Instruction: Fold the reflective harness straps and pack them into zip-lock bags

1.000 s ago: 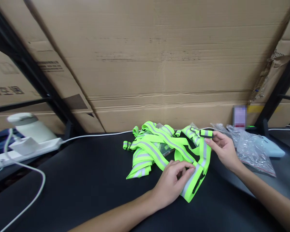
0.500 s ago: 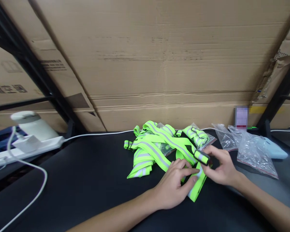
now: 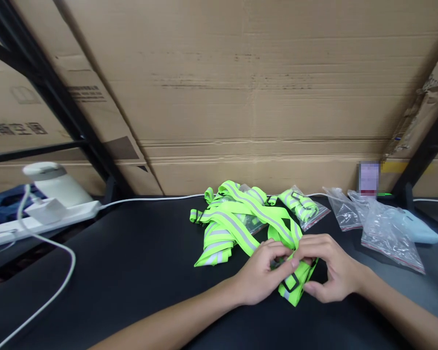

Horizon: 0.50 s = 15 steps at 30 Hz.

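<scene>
From here the folded neon strap, just nearer than the tangled heap, looks light and limp, best held flat beside its black buckle, with the left hand pinching it and the right hand half-curled against it, grip unclear.

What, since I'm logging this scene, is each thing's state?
Left hand: fingers bent
Right hand: thumb apart from fingers
Green silver-striped fabric strap at their fingertips: folded
Green silver-striped strap pile: tangled
Clear red-edged plastic bag: holding a bundled green strap
Wrinkled clear plastic bags: flattened
White cylindrical bottle: lid on
White plastic power strip: white boxy adapter attached
White cable: loosely curved
</scene>
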{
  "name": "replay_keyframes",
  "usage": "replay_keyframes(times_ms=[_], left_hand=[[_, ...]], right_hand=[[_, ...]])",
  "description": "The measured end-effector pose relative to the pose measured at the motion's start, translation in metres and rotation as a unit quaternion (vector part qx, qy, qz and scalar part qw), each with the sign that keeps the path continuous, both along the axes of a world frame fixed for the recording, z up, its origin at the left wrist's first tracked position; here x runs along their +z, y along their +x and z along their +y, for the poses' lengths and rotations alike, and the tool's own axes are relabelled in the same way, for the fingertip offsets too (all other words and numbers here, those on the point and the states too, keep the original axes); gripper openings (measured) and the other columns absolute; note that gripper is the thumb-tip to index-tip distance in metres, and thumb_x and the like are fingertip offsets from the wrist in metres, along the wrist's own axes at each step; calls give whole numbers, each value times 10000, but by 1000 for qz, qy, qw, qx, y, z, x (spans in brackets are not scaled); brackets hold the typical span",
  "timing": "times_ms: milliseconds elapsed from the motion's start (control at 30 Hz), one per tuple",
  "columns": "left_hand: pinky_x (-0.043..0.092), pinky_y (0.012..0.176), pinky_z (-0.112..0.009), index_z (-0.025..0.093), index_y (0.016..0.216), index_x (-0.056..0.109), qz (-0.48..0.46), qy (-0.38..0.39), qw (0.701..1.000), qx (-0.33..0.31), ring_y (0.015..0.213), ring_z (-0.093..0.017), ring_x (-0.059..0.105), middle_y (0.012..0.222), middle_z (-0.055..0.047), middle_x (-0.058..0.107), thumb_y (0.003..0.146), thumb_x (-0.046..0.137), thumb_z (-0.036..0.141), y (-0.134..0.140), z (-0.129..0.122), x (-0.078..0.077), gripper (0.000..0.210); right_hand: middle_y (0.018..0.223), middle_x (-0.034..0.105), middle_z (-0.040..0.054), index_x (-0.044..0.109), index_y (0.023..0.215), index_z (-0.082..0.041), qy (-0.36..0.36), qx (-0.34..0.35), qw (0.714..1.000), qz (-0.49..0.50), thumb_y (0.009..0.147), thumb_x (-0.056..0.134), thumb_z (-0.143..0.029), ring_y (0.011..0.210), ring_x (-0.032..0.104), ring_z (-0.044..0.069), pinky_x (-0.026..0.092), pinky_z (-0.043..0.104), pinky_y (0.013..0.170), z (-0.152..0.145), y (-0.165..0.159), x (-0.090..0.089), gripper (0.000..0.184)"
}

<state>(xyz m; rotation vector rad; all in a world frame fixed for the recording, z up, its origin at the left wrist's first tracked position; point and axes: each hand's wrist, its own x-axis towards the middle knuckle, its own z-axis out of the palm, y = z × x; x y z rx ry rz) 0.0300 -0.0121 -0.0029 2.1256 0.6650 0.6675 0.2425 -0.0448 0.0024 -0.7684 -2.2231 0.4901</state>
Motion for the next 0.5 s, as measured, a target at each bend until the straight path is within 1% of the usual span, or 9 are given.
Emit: replay_keyframes(times_ms=[33, 100, 133, 200, 300, 333, 400, 467, 500], left_hand=[[433, 823, -321, 183, 980, 673, -2, 2, 1000, 10, 817, -185, 558, 829, -20, 631, 948, 570, 397, 0, -1, -1, 240], [450, 788, -308, 176, 1069, 619, -15, -1, 999, 28, 823, -184, 561, 872, -27, 621, 891, 632, 350, 0, -2, -3, 249], [453, 765, -299, 179, 1063, 589, -22, -1, 999, 32, 807, -177, 554, 870, -20, 603, 870, 648, 327, 0, -2, -4, 250], [447, 723, -280, 193, 971, 549, -27, 16, 999, 30, 766, -159, 524, 841, -2, 562, 856, 649, 286, -2, -3, -4, 178], [442, 741, -284, 198, 908, 572, -23, 87, 996, 12, 781, -161, 525, 849, -11, 567, 890, 604, 274, -4, -4, -3, 84], [444, 763, -297, 198, 928, 601, -18, 115, 993, -2, 794, -167, 538, 859, -19, 582, 910, 594, 303, -5, -4, -3, 107], [444, 793, -323, 200, 984, 645, -4, 170, 985, -40, 806, -182, 563, 865, -29, 606, 930, 607, 434, -7, -3, -3, 243], [445, 776, -328, 193, 1002, 661, 9, 224, 971, -81, 787, -190, 570, 840, -34, 615, 893, 639, 591, -8, 0, -4, 413], [447, 756, -322, 189, 1001, 664, 13, 248, 963, -100, 775, -190, 570, 826, -36, 616, 875, 647, 636, -9, 1, -4, 466]], right_hand=[[652, 485, -23, 660, 829, -197, -2, 2, 1000, 8, 802, 629, -358, 591, 444, 144, 366, 292, 599, 1, 1, -1, 166], [651, 535, -4, 683, 827, -186, -3, -18, 1000, 20, 878, 582, -305, 597, 486, 145, 387, 286, 600, 3, 2, -3, 164], [646, 548, 0, 682, 803, -183, 2, -35, 999, 23, 900, 577, -276, 594, 496, 142, 390, 281, 595, 5, 2, -4, 170], [633, 548, -3, 677, 763, -181, 17, -71, 997, 20, 914, 588, -222, 583, 501, 133, 389, 272, 584, 7, 4, -6, 180], [632, 528, -15, 687, 759, -190, 32, -100, 994, -1, 911, 622, -207, 586, 508, 130, 389, 269, 579, 12, 6, -8, 166], [638, 526, -17, 690, 765, -194, 32, -107, 994, -9, 915, 627, -214, 595, 515, 132, 392, 270, 581, 13, 7, -9, 163], [656, 534, -15, 690, 779, -203, 31, -118, 992, -20, 926, 627, -231, 621, 532, 141, 405, 277, 594, 15, 9, -11, 162], [698, 560, -5, 689, 802, -210, 29, -131, 991, -25, 929, 627, -238, 667, 557, 156, 432, 291, 625, 17, 11, -12, 145], [735, 579, 4, 689, 819, -213, 25, -134, 990, -28, 926, 631, -237, 704, 575, 166, 451, 301, 652, 17, 12, -13, 124]])
